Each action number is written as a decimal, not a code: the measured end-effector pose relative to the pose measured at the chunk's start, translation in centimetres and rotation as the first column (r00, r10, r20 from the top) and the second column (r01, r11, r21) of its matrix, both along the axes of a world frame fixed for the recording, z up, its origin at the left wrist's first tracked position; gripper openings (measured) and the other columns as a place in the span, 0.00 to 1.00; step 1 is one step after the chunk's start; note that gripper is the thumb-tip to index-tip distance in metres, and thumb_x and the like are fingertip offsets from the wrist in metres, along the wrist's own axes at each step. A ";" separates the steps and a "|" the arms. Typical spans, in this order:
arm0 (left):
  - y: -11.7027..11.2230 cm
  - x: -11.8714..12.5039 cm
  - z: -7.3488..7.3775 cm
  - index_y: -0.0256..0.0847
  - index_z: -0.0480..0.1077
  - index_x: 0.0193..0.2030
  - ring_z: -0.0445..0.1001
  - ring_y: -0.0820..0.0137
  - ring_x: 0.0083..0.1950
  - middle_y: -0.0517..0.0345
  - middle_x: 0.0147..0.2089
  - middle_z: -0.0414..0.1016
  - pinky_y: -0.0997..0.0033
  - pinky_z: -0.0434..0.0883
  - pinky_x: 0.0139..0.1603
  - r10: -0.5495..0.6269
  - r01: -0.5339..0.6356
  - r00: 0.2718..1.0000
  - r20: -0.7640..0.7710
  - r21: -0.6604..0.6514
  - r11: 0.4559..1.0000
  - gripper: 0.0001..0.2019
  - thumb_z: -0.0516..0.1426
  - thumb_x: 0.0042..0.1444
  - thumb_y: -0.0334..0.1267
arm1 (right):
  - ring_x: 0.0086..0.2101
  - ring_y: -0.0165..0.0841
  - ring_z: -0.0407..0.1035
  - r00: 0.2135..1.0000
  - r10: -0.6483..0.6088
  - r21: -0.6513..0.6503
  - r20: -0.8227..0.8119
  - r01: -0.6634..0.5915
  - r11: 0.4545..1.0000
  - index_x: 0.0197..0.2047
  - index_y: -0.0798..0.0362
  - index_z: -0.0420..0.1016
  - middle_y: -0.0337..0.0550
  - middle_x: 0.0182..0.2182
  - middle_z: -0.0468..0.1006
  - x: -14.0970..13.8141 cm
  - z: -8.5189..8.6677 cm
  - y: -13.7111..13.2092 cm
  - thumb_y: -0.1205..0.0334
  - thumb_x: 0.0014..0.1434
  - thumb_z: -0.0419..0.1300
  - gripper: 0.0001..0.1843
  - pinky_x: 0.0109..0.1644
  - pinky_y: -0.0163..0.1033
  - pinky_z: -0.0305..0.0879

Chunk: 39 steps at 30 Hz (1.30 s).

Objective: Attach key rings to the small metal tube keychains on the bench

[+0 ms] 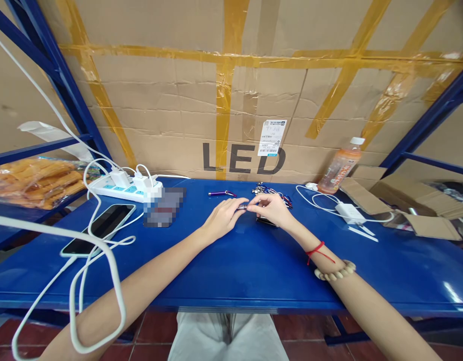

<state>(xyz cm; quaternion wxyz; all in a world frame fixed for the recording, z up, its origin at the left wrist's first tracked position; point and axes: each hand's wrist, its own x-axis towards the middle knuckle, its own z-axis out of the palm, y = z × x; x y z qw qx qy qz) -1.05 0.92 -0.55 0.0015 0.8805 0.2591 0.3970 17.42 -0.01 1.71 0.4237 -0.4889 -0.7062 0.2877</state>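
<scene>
Over the middle of the blue table, my left hand (pixel 224 216) pinches a small silvery cylinder (pixel 242 206) between thumb and fingertips. My right hand (pixel 271 209) is closed in a pinch at the cylinder's right end; its fingertips meet the piece there, though the exact contact is too small to make out. Just behind the hands lies a slim purple metal tube (pixel 217 194) with a small clasp at its right end. A heap of small metal parts with blue and red bits (pixel 267 189) sits behind my right hand. A dark object (pixel 267 221) is partly hidden beneath that hand.
To the left are a white power strip (pixel 128 189) with plugs, a phone (pixel 99 229) and a blurred-out dark item (pixel 164 206). A white cable loops over my left forearm. On the right stand a drink bottle (pixel 339 168), a white charger (pixel 350 213) and an open carton (pixel 423 205).
</scene>
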 end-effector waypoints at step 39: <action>-0.6 -0.4 0.4 0.41 0.58 0.39 0.76 0.65 0.43 0.52 0.46 0.75 0.69 0.71 0.39 -0.070 0.037 0.992 -0.100 -0.302 0.953 0.03 0.45 0.62 0.32 | 0.19 0.25 0.64 0.967 0.256 0.210 -0.010 -0.248 0.946 0.23 0.53 0.78 0.41 0.27 0.69 0.1 0.2 -0.7 0.48 0.48 0.64 0.16 0.23 0.35 0.66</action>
